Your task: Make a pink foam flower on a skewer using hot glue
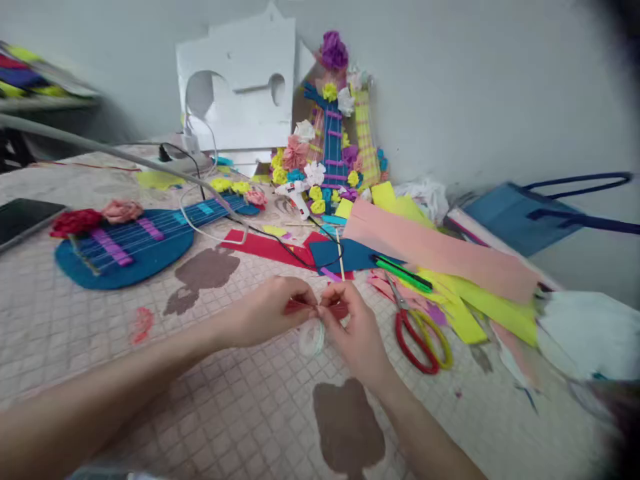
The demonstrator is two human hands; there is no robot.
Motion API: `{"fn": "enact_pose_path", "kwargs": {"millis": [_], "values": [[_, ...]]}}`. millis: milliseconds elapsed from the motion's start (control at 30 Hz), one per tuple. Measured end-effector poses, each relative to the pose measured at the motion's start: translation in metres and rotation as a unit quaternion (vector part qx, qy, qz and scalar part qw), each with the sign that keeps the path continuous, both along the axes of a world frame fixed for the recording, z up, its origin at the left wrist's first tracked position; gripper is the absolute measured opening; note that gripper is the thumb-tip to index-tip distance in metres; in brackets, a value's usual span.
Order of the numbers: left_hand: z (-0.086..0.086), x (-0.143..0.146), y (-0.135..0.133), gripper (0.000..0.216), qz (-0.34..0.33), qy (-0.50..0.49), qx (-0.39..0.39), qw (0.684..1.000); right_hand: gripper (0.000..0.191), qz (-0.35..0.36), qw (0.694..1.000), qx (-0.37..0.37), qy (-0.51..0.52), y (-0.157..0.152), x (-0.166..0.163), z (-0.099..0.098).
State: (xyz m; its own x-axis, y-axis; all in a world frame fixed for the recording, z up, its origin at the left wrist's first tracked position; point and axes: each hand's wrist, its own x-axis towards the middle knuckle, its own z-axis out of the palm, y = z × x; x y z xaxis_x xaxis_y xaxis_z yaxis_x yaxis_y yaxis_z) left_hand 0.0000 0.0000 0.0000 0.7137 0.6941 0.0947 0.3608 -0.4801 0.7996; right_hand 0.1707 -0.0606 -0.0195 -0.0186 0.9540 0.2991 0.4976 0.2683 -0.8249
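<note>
My left hand [273, 313] and my right hand [353, 327] meet over the middle of the table, fingertips pinched together. Between them they hold a narrow strip of folded red crepe paper [340, 310], mostly covered by the fingers. Just below the fingertips is a small whitish-green ring [312, 337], like a roll of thread; blur hides whether it hangs or rests on the cloth. To the right of my right hand lie scissors [420, 333] with red and yellow handles. A green box cutter [404, 273] lies beyond them.
On the left lies a blue toy guitar [130, 250] with paper flowers. A white glue gun [295, 197] stands behind, its cord crossing red scraps [265, 245]. Pink paper [440, 250] and yellow strips [470, 300] cover the right. White cut-out board [245, 87] leans on the wall.
</note>
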Motion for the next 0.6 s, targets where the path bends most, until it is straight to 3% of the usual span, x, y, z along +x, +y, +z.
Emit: {"fn": "enact_pose_path", "kwargs": {"millis": [600], "values": [[-0.0081,0.0044,0.003,0.016,0.031,-0.005,-0.056,0.998,0.014,0.029,0.997,-0.064,0.021,0.0031,0.0074,-0.0004]]}}
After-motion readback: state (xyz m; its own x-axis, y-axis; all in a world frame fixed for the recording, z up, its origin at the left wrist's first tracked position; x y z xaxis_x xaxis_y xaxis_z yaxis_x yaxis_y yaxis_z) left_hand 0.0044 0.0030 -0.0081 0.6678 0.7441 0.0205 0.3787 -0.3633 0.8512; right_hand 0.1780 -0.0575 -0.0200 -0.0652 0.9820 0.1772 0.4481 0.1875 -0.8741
